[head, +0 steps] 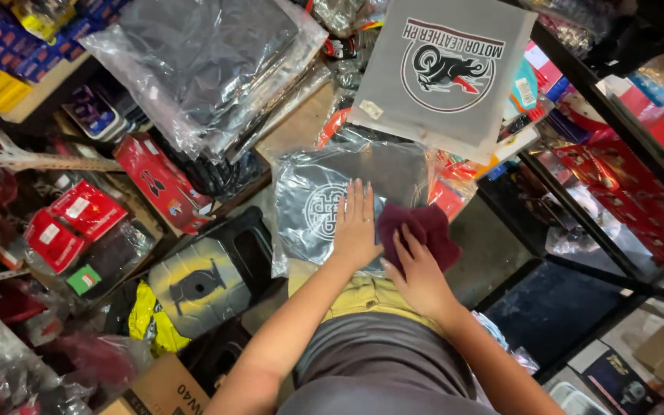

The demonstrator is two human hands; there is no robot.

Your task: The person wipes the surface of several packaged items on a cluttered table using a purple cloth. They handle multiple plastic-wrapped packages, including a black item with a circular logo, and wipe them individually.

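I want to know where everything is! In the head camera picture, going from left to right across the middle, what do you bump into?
Small red packets → long red box → clear bag with dark cloth → left hand → maroon cloth under the right hand → black metal rack.

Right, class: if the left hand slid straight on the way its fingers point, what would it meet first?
The left hand lies flat on a clear plastic bag; straight ahead, probably the grey printed sheet, though depth is unclear.

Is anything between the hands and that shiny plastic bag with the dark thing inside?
Partly. The left hand lies flat and bare on the plastic-wrapped dark item, with nothing between. The right hand presses a maroon cloth, which sits between it and the wrapping.
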